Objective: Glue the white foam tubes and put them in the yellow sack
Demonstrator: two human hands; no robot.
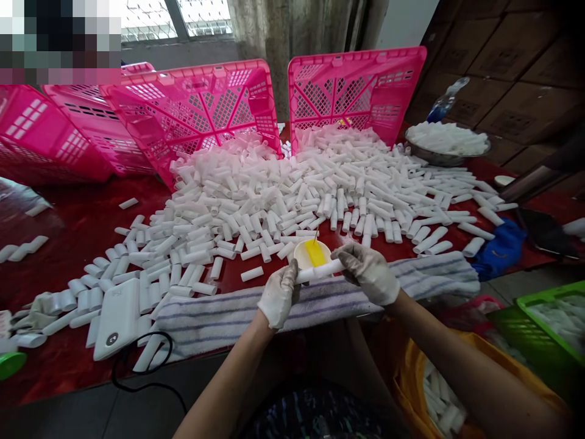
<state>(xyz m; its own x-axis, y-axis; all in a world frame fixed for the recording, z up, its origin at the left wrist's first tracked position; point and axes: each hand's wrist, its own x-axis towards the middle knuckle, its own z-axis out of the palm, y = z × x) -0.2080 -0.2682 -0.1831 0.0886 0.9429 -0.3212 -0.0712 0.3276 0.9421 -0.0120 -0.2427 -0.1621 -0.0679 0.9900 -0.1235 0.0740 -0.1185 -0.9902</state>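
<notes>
Red table (86, 213), white tube (320, 272) between both gloved hands (278, 295)

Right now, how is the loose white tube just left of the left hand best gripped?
Probably from above, pinched across its middle: the loose white tube lies on its side with red tabletop around it. The left hand is nearest, but occupied.

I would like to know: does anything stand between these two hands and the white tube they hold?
Only the gloves; nothing else visible. The left hand and right hand hold the white tube near its ends. The bowl shows behind it, not between.
</notes>
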